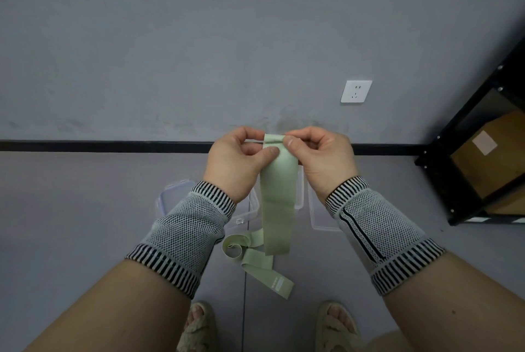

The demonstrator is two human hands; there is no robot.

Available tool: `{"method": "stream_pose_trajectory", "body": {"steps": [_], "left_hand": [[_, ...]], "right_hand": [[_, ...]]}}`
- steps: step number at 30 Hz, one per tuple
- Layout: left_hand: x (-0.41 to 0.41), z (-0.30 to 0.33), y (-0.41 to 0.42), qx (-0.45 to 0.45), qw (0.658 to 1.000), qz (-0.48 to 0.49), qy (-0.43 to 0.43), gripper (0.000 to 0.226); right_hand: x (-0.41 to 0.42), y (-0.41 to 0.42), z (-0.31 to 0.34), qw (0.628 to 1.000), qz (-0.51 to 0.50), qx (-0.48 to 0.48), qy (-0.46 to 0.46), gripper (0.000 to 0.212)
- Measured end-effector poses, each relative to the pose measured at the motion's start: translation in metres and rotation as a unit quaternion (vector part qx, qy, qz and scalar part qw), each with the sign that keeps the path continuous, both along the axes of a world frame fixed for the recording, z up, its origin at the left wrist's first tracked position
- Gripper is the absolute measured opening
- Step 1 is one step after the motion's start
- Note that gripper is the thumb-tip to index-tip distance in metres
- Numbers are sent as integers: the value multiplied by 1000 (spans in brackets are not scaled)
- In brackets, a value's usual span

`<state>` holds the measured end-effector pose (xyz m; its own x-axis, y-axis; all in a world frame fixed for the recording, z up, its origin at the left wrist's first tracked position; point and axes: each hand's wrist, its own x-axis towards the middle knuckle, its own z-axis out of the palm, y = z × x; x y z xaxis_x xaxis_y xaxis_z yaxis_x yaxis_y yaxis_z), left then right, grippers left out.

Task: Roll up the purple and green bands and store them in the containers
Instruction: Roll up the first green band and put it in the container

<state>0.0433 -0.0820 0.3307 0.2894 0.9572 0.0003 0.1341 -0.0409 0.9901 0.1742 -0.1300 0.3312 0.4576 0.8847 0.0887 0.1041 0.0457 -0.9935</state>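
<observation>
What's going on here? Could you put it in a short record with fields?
held: green band, hanging down from both hands
left hand: pinches the band's top edge
right hand: pinches the same top edge
rolling: barely begun, only a small fold at the top
floor: more green bands lying loose
containers: clear, on the floor behind the held band
purple band: not in view
background: wall socket, black shelf

That pale green stretchy band (279,181) looks like matte, smooth rubbery stuff. Clear plastic containers (318,218) on the floor are glossy. Grey-and-black knitted mesh wrist sleeves (187,226), woven beige sandals (199,326), black metal shelf frame (443,169) holding brown cardboard.
</observation>
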Motion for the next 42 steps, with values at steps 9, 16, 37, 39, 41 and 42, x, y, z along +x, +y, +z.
{"method": "stream_pose_trajectory", "body": {"steps": [9,16,37,39,41,42], "left_hand": [[-4,3,3,-46,999,-8,-20,6],[-10,7,7,-126,987,-41,-95,16],[-9,6,6,-60,996,-23,-68,17],[-7,6,5,-71,993,-21,-89,15],[-6,6,4,-81,991,-18,-105,13],[-6,6,4,-81,991,-20,-106,14]], "right_hand": [[1,2,-5,999,25,9,-27,17],[-2,3,-6,998,64,3,3,21],[-4,2,-4,999,42,-17,-26,12],[-3,2,-3,999,31,-14,-3,13],[-2,3,-2,1000,23,-15,14,13],[-2,2,-2,999,20,-16,18,13]]}}
